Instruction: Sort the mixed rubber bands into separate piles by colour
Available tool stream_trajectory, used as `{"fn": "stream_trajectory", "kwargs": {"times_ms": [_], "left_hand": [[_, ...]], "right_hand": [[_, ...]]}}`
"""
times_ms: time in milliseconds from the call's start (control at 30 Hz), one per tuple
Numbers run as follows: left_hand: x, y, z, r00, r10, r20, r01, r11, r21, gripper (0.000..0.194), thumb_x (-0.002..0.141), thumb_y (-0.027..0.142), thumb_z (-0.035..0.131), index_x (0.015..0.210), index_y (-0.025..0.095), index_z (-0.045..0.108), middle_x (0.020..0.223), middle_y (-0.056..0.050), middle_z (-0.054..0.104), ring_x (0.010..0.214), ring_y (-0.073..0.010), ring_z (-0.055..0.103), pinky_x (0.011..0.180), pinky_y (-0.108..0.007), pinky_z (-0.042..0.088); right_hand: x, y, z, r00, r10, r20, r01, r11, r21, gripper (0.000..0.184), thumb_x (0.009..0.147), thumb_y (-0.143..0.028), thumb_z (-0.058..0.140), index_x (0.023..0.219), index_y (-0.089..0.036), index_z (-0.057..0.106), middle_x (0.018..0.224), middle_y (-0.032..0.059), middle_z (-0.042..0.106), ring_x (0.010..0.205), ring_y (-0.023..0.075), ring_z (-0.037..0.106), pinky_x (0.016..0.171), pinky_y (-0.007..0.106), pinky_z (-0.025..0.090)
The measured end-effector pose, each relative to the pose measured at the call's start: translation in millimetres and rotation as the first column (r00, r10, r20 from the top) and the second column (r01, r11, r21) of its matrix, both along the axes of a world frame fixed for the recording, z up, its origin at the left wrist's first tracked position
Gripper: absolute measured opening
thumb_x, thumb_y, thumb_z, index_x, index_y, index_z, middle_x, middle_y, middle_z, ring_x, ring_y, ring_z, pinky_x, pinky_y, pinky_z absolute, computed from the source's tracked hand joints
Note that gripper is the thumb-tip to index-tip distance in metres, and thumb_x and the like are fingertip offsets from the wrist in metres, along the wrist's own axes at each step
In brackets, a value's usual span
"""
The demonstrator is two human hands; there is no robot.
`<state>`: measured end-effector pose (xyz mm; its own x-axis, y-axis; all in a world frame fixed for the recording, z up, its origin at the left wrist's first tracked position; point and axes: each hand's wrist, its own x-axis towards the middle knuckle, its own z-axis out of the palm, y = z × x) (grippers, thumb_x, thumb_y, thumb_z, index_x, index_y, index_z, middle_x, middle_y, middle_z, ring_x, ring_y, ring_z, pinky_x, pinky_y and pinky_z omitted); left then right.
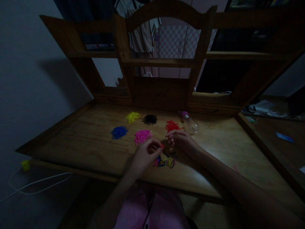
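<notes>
My left hand (144, 155) is curled, its fingertips pinching a small red band just above a mixed pile of coloured bands (165, 162) near the table's front edge. My right hand (180, 140) rests with fingers bent and closed close by the red pile (172, 126); what it holds is too small to make out. Sorted piles of small bands lie beyond the hands: yellow (132, 116), black (150, 119), blue (118, 132) and pink (142, 136).
A clear bulb-shaped bottle with a pink cap (190, 122) lies on the wooden table (224, 143) beside the red pile. A wooden shelf unit (162, 63) rises at the back. A white cable (35, 183) hangs at left. Papers lie at far right.
</notes>
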<state>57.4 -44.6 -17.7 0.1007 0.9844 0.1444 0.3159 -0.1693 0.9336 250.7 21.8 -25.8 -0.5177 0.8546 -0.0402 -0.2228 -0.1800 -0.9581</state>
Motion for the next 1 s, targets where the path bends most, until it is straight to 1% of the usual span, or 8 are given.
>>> {"fn": "stream_trajectory", "kwargs": {"times_ms": [67, 167, 300, 400, 533, 633, 800, 1000], "left_hand": [[1.7, -0.6, -0.6, 0.986, 0.027, 0.162, -0.013, 0.996, -0.087, 0.014, 0.077, 0.028, 0.067, 0.085, 0.017, 0.063, 0.085, -0.002, 0.066, 0.081, -0.0167, 0.064, 0.075, -0.027, 0.050], [5.1, -1.1, -2.5, 0.927, 0.114, 0.356, -0.049, 0.981, -0.185, 0.023, 0.073, 0.031, 0.072, 0.087, 0.016, 0.063, 0.088, -0.003, 0.067, 0.083, -0.0164, 0.064, 0.075, -0.026, 0.050], [8.6, -1.6, -4.4, 0.864, 0.135, 0.485, -0.003, 0.965, -0.263, 0.027, 0.074, 0.032, 0.073, 0.092, 0.015, 0.064, 0.091, -0.005, 0.067, 0.083, -0.0154, 0.064, 0.076, -0.026, 0.050], [8.9, -1.7, -3.4, 0.853, 0.159, 0.498, -0.015, 0.960, -0.281, 0.028, 0.072, 0.031, 0.075, 0.091, 0.014, 0.065, 0.089, -0.005, 0.068, 0.081, -0.0154, 0.065, 0.073, -0.025, 0.050], [6.9, -0.5, -3.0, 0.875, 0.146, 0.462, -0.025, 0.966, -0.258, 0.026, 0.071, 0.030, 0.075, 0.089, 0.015, 0.065, 0.087, -0.004, 0.069, 0.080, -0.0162, 0.066, 0.073, -0.026, 0.051], [5.0, 1.7, -6.6, 0.902, 0.112, 0.416, -0.017, 0.974, -0.227, 0.025, 0.070, 0.030, 0.076, 0.086, 0.015, 0.065, 0.083, -0.003, 0.068, 0.078, -0.0166, 0.067, 0.073, -0.026, 0.052], [2.8, 2.6, -11.3, 0.926, 0.107, 0.362, -0.029, 0.976, -0.214, 0.027, 0.068, 0.034, 0.077, 0.085, 0.015, 0.068, 0.084, -0.004, 0.071, 0.079, -0.0185, 0.068, 0.074, -0.028, 0.054], [2.5, -2.2, -4.3, 0.937, 0.119, 0.330, -0.051, 0.977, -0.205, 0.023, 0.070, 0.028, 0.076, 0.089, 0.016, 0.071, 0.092, -0.005, 0.073, 0.086, -0.0195, 0.069, 0.080, -0.028, 0.054]], "right_hand": [[-0.3, -1.6, 1.2, 1.000, -0.006, 0.028, 0.004, 0.999, 0.051, 0.015, 0.080, -0.030, 0.066, 0.089, -0.018, 0.069, 0.076, 0.0026, 0.061, 0.067, 0.0124, 0.054, 0.063, 0.025, 0.042], [-0.7, -5.0, 4.6, 0.995, 0.020, 0.101, -0.034, 0.990, 0.137, 0.018, 0.078, -0.032, 0.068, 0.090, -0.018, 0.068, 0.073, 0.0006, 0.061, 0.066, 0.0124, 0.054, 0.063, 0.026, 0.042], [-2.3, -10.5, 8.1, 0.989, 0.096, 0.116, -0.118, 0.973, 0.200, 0.025, 0.078, -0.034, 0.069, 0.097, -0.020, 0.064, 0.080, 0.0011, 0.062, 0.067, 0.0126, 0.055, 0.063, 0.026, 0.044], [-4.3, -15.3, 8.4, 0.990, 0.113, 0.088, -0.133, 0.957, 0.258, 0.029, 0.079, -0.033, 0.069, 0.104, -0.022, 0.062, 0.084, 0.0013, 0.062, 0.072, 0.0137, 0.057, 0.066, 0.026, 0.045], [-6.6, -22.1, 10.6, 0.985, 0.047, 0.168, -0.102, 0.935, 0.339, 0.033, 0.079, -0.031, 0.069, 0.110, -0.023, 0.062, 0.086, 0.0015, 0.062, 0.075, 0.0138, 0.058, 0.069, 0.026, 0.046], [-8.0, -24.4, 12.5, 0.977, 0.036, 0.209, -0.109, 0.929, 0.353, 0.035, 0.080, -0.031, 0.069, 0.114, -0.023, 0.064, 0.086, 0.0024, 0.064, 0.075, 0.0144, 0.059, 0.068, 0.026, 0.047], [-8.2, -21.3, 9.7, 0.981, 0.037, 0.188, -0.103, 0.931, 0.351, 0.025, 0.081, -0.033, 0.068, 0.102, -0.020, 0.069, 0.093, 0.0050, 0.068, 0.078, 0.0163, 0.062, 0.070, 0.028, 0.048], [-8.1, -17.6, 1.6, 0.983, -0.017, 0.181, -0.048, 0.936, 0.348, 0.020, 0.081, -0.033, 0.067, 0.093, -0.018, 0.067, 0.079, 0.0022, 0.065, 0.068, 0.0130, 0.060, 0.062, 0.025, 0.047]]}}
